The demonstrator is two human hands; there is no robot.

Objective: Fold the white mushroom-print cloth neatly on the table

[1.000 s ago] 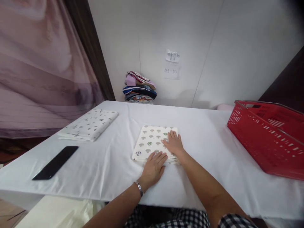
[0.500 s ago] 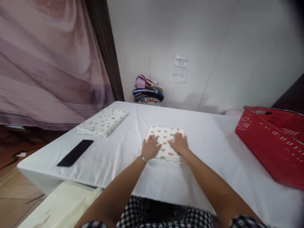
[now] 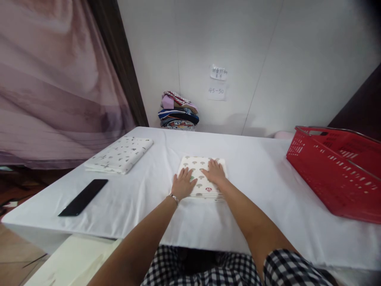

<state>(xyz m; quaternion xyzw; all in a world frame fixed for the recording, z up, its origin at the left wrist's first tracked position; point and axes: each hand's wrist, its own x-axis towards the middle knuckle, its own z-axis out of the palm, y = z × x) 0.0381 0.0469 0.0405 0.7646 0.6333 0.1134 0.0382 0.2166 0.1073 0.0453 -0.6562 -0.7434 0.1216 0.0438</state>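
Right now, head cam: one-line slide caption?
Left hand and right hand lie flat on a folded mushroom-print cloth on a white-covered table.

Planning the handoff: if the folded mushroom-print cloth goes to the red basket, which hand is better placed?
Right, probably. The right hand lies flat on the mushroom-print cloth on the side nearer the red basket; the left hand rests on its far edge.

The person wore a black-and-white checked garment (image 3: pixel 208 270), its gingham cloth covering the lap and reaching up as a short sleeve (image 3: pixel 293 266) on the right upper arm. Both forearms were bare. A thin silver metal bracelet (image 3: pixel 173 197) circled the left wrist.
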